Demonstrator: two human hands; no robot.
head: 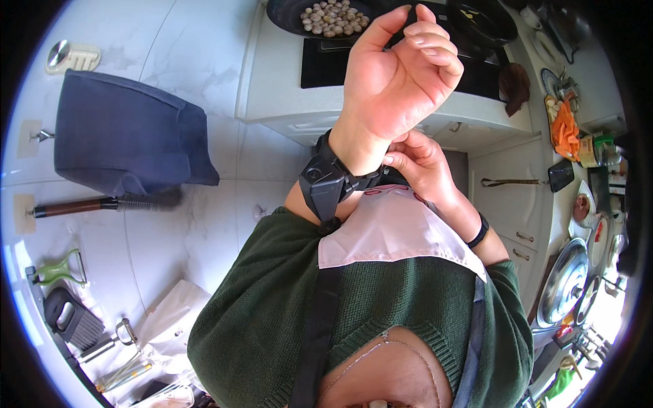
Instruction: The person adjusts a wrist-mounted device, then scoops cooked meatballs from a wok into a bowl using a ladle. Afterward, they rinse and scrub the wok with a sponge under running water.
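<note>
My left hand (403, 76) is raised palm up, its fingers loosely curled and apart, holding nothing. A black device (326, 183) with a lens is strapped around the left wrist. My right hand (421, 163) is beside that wrist, thumb and fingers bent close to the black strap (370, 179); the wrist partly hides its fingertips, so its grip is unclear. A black band (479, 231) circles the right wrist. Beyond the left hand, a dark pan (283, 18) with small speckled eggs (334, 19) and another black pan (502, 30) stand at a black cooktop (324, 66).
A dark blue cloth (127, 132) and a round brush (102, 205) hang on the left wall, above a green peeler (61, 270). Along the right counter (548, 219) are an orange cloth or bag (565, 130), a jar (605, 150), a cleaver (561, 176) and a steel lid (563, 283).
</note>
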